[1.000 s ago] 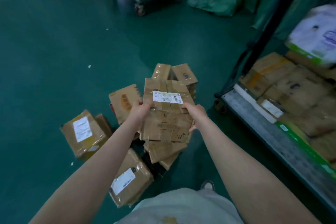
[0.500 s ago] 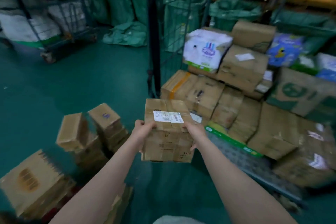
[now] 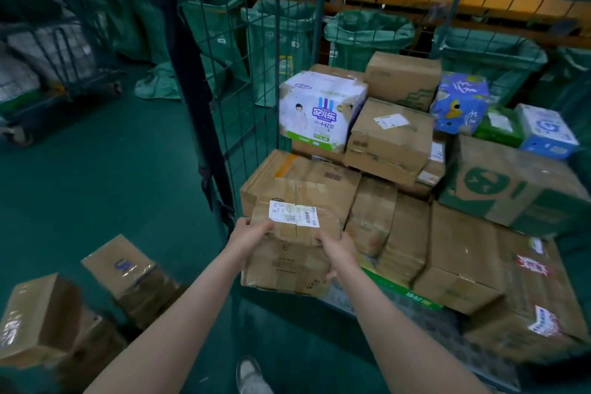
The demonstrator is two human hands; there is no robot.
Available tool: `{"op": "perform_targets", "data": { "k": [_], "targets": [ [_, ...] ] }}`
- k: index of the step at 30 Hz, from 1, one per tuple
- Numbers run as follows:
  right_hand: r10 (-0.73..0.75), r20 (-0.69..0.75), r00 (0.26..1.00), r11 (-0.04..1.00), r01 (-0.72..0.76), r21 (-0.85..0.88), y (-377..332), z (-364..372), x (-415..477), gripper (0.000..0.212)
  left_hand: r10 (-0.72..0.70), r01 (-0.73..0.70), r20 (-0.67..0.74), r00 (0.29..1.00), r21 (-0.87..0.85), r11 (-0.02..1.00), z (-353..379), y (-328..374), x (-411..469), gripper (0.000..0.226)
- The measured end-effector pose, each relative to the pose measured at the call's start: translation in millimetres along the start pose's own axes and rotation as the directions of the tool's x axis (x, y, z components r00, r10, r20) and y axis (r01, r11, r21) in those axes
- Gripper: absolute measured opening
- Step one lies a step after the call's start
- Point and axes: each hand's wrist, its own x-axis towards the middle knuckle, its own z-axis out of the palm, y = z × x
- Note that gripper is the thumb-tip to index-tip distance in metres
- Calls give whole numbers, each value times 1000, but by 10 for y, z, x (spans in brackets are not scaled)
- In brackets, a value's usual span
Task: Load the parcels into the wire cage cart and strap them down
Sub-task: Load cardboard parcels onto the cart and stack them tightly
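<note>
Since half a second ago, the brown taped cardboard parcel with a white label (image 3: pixel 287 262) has come closer to the green wire cage cart (image 3: pixel 321 25) and is now at its open side. Loose brown cardboard boxes (image 3: pixel 118 265) sit on the floor at eight o'clock. The left hand (image 3: pixel 252 233) grips the parcel's left edge and the right hand (image 3: pixel 335 246) grips its right edge. Stacked brown cartons (image 3: pixel 463 249) fill the cart at three o'clock.

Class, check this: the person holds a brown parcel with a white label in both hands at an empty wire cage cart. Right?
Not quite. The head view shows the wire cage cart already stacked with boxes; the left hand and right hand do hold the labelled parcel.
</note>
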Motion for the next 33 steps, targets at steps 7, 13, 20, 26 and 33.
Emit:
{"op": "perform_targets", "data": {
  "k": [7, 13, 20, 26, 33],
  "targets": [
    [-27, -74, 997, 999, 24, -41, -636, 318, 941, 56, -22, 18, 31, 999, 101, 995, 44, 611, 1082, 58],
    [-8, -89, 996, 998, 14, 68, -1193, 649, 1706, 56, -8, -16, 81, 997, 285, 958, -8, 1150, 2127, 56],
    [17, -109, 994, 992, -4, 125, -1468, 860, 2561, 51, -188, 85, 106, 976, 611, 787, 115, 1759, 2966, 116],
    [-4, -152, 988, 988, 27, 151, -1678, 1105, 3325, 56, -237, 163, 112, 965, 450, 878, 312, 2062, 3732, 82],
    [6, 187, 982, 995, 12, -95, -1866, 1396, 3982, 62, -177, 170, -31, 984, 477, 862, 457, 1940, 4549, 80]
  ]
}}
